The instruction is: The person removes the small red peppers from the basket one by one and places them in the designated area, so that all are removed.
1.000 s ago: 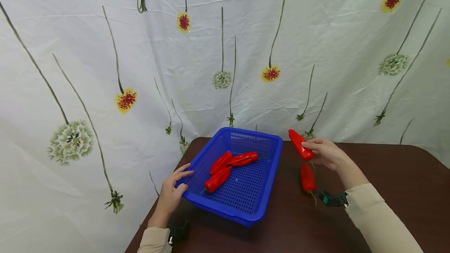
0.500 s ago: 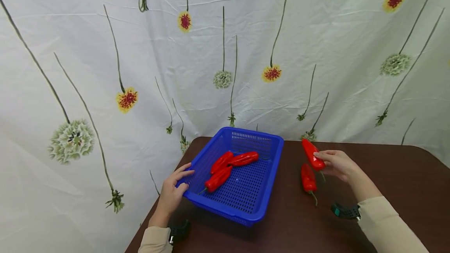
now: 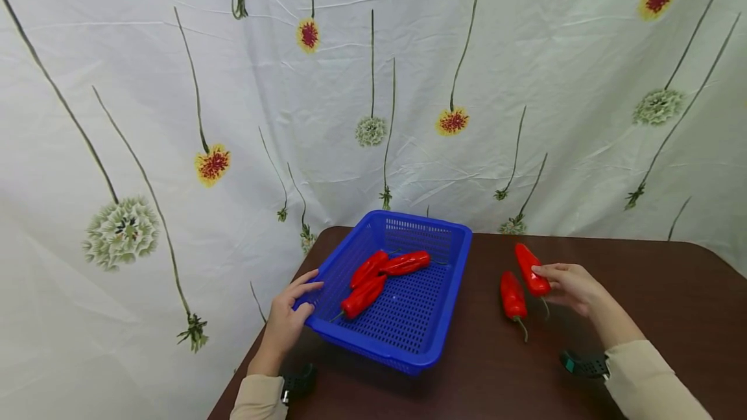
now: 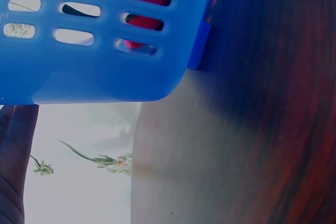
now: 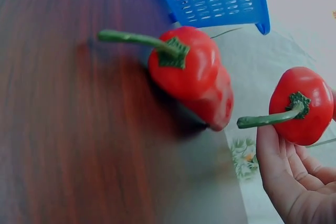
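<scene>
In the head view my right hand (image 3: 574, 284) pinches a long red pepper (image 3: 530, 268) between thumb and fingers, its green stem hanging toward me. Just left of it, another red pepper (image 3: 513, 295) lies on the dark table. The right wrist view shows the stem end of the held pepper (image 5: 302, 106) beside the lying one (image 5: 189, 64). My left hand (image 3: 283, 319) holds the near left corner of a blue plastic basket (image 3: 446, 303), fingers over the rim. Inside the basket lie three red peppers (image 3: 363, 297). The left wrist view shows the basket's slotted wall (image 4: 110, 77) close up.
A dark wooden table (image 3: 642, 303) extends to the right of the peppers. Behind it hangs a white cloth (image 3: 327, 83) printed with flowers, close to the table's far edge. The basket stands near the table's left edge.
My right hand has carried its red pepper to the right and lower, from above the lying pepper to that pepper's right side. My left hand and the basket have stayed in place.
</scene>
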A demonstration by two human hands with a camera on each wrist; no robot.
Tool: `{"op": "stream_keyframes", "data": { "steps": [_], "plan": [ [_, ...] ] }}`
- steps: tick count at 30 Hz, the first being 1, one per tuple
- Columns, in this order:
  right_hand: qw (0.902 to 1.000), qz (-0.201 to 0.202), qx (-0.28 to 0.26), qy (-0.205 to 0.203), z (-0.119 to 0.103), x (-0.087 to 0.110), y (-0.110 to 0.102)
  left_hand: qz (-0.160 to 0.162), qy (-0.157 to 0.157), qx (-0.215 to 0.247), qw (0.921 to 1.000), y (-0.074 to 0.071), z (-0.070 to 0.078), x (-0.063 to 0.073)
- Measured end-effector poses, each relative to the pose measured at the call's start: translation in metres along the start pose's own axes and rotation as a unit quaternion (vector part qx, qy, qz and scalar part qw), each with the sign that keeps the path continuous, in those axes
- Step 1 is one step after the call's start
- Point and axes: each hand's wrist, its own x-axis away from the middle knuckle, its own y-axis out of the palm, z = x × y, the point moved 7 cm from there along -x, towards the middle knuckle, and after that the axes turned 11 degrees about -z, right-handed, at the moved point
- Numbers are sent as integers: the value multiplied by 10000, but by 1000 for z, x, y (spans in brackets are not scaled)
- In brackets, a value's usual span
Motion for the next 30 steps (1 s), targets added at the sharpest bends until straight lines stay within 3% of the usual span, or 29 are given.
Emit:
{"op": "stream_keyframes", "data": {
  "steps": [16,30],
  "plan": [
    [9995,146,79,281,27,5,0,-18,31,-3,10000,0,-1,-1],
    [9993,213,49,314,34,7,1,-72,-67,70,9999,0,-3,-2]
  ]
}}
